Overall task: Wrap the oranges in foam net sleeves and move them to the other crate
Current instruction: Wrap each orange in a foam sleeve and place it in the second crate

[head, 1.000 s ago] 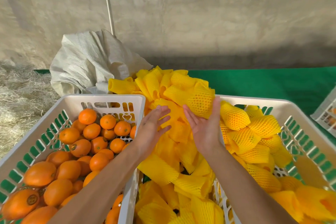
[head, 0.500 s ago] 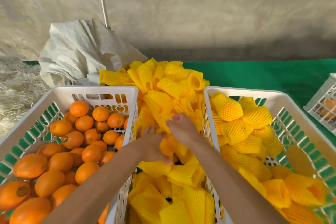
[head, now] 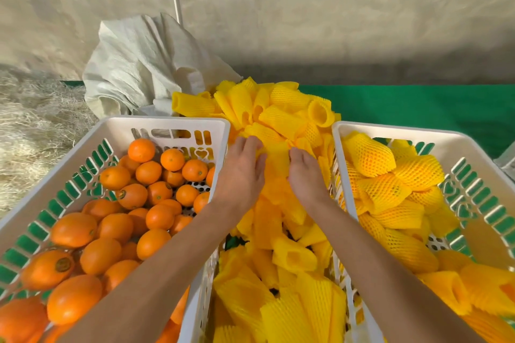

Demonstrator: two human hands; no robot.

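Oranges (head: 117, 231), bare and unwrapped, fill the white slotted crate (head: 167, 122) at the 8 o'clock side of the view, heaped from its far wall down to the near edge; several carry small round stickers. A second white crate (head: 418, 133) at 4 o'clock holds wrapped oranges (head: 390, 189), each inside a yellow foam net sleeve, piled along its left side and near end. Between the two crates runs a long heap of loose sleeves (head: 278, 231), empty yellow foam tubes stretching from 12 o'clock, just past the crates' far walls, down to 6 o'clock at the bottom edge. A green cloth (head: 418, 106) covers the worktop toward 2 o'clock, and a crumpled white woven sack (head: 145, 69) sits at 11 o'clock behind the orange crate, against a rough grey wall, with dry straw (head: 36, 125) at 9 o'clock.

Both forearms reach forward over the gap between the crates. The left hand (head: 242, 172) lies palm down on the sleeve heap beside the orange crate's right wall, fingers fairly straight and pressing into the foam. The right hand (head: 306, 175), just beside it at 1 o'clock of the left, has its fingers curled down into the heap; whether they have closed round one sleeve cannot be told.
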